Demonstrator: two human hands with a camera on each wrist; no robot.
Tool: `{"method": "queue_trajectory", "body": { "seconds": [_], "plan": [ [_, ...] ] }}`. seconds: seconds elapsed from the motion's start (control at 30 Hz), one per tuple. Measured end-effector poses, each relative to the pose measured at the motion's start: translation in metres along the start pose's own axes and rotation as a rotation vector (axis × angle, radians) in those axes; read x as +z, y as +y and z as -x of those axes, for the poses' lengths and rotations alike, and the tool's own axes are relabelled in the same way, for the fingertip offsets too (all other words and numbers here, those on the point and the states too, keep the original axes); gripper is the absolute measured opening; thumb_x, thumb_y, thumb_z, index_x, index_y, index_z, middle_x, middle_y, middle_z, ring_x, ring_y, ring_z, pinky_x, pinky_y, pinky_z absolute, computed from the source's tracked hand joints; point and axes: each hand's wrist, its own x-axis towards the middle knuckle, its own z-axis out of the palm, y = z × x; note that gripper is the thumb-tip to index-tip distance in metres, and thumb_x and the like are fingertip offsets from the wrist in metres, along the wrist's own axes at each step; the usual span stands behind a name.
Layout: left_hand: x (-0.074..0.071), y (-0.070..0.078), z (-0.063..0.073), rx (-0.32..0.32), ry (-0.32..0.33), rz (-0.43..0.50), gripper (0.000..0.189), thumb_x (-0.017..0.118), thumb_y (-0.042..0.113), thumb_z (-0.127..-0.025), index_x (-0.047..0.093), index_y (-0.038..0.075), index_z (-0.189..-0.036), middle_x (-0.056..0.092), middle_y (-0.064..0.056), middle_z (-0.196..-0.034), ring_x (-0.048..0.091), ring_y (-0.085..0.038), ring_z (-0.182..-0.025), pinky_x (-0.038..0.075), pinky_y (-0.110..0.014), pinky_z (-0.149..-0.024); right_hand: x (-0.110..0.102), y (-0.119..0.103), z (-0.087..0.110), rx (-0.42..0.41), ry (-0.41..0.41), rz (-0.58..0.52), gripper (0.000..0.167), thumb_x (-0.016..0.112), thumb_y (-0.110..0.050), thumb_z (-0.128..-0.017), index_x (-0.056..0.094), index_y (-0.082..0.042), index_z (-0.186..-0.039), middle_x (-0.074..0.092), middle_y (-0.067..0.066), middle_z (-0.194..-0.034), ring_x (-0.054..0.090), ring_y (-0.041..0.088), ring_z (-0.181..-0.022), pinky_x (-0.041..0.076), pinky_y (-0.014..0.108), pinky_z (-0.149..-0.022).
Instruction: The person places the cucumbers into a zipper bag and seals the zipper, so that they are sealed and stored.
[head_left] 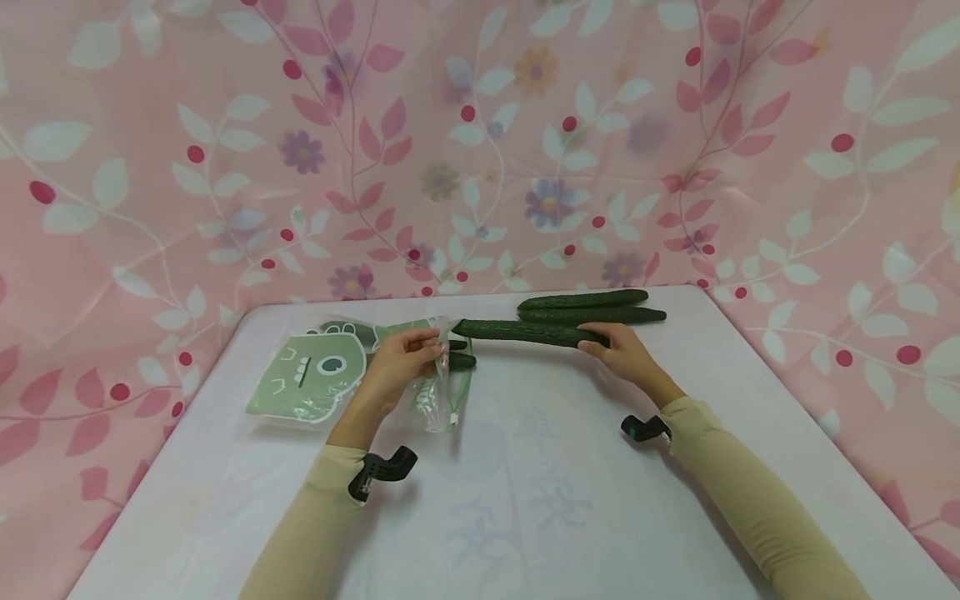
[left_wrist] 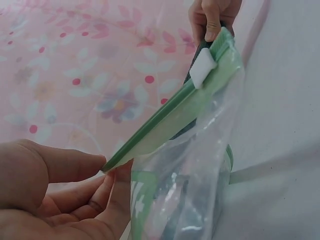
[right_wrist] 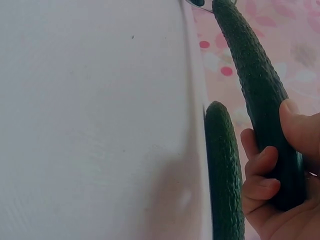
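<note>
- Left hand [head_left: 397,362]: the grip is a pinch of thumb and fingers on the green zip strip at the mouth of the clear zip bag [head_left: 438,387]. In the left wrist view the strip runs diagonally up from the fingers [left_wrist: 75,165] to a white slider [left_wrist: 204,70] near its far end.
- Zip bag: it lies on the white table [head_left: 525,500], left of centre, with its mouth raised by the left hand. A dark green item, probably a cucumber already inside [head_left: 461,361], shows at the mouth; the plastic blurs its outline.
- Right hand [head_left: 618,350]: the grip is closed round the held cucumber [head_left: 525,332], with fingers curled under it and the thumb on top, as the right wrist view shows [right_wrist: 260,90].
- Held cucumber: it is held roughly level above the table, its free tip pointing left and reaching the bag mouth just beside the left hand.
- Two spare cucumbers [head_left: 592,307]: they lie side by side near the far edge of the table, just behind the right hand. One of them appears in the right wrist view beside the curled fingers [right_wrist: 222,170].
- Green dinosaur-print bag [head_left: 315,375]: it lies flat on the table to the left of the left hand.
- Backdrop: a pink floral cloth [head_left: 480,150] hangs behind and around the table.
</note>
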Motion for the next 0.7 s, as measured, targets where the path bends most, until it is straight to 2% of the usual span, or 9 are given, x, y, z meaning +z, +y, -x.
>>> {"method": "queue_trajectory", "body": {
  "seconds": [0.2,0.27,0.4,0.7],
  "plan": [
    [0.001,0.003,0.002,0.006,0.008,0.007,0.042,0.065,0.001,-0.102,0.057,-0.008,-0.142,0.062,-0.015,-0.117,0.065,-0.015,-0.095,0.057,-0.040,-0.092,0.004,-0.004,0.002,-0.004,-0.021,-0.040,0.043,0.069,-0.020,-0.103,0.063,0.004,-0.139,0.057,0.008,-0.082,0.036,0.016,-0.062,0.039,0.044,-0.074],
    [0.001,0.004,0.004,0.003,0.011,0.006,0.042,0.065,0.001,-0.102,0.057,-0.008,-0.142,0.062,-0.016,-0.117,0.065,-0.015,-0.095,0.057,-0.041,-0.093,0.006,-0.007,0.001,-0.016,-0.025,-0.045,0.043,0.070,-0.019,-0.103,0.063,0.004,-0.139,0.058,0.008,-0.082,0.036,0.018,-0.062,0.039,0.045,-0.074],
    [0.001,0.004,0.005,-0.002,0.016,0.008,0.042,0.065,0.001,-0.102,0.057,-0.008,-0.142,0.061,-0.015,-0.116,0.064,-0.015,-0.094,0.058,-0.038,-0.091,0.011,-0.015,-0.001,-0.044,-0.026,-0.047,0.042,0.071,-0.019,-0.102,0.065,0.003,-0.137,0.053,0.004,-0.075,0.034,0.016,-0.059,0.039,0.044,-0.074],
    [0.001,0.006,0.005,-0.001,0.015,0.020,0.041,0.065,0.001,-0.102,0.058,-0.007,-0.141,0.062,-0.013,-0.113,0.065,-0.015,-0.092,0.057,-0.043,-0.093,0.021,-0.026,-0.006,-0.066,-0.042,-0.074,0.043,0.071,-0.020,-0.102,0.065,0.003,-0.138,0.036,-0.003,-0.061,0.027,0.010,-0.052,0.038,0.039,-0.067]
  ]
}}
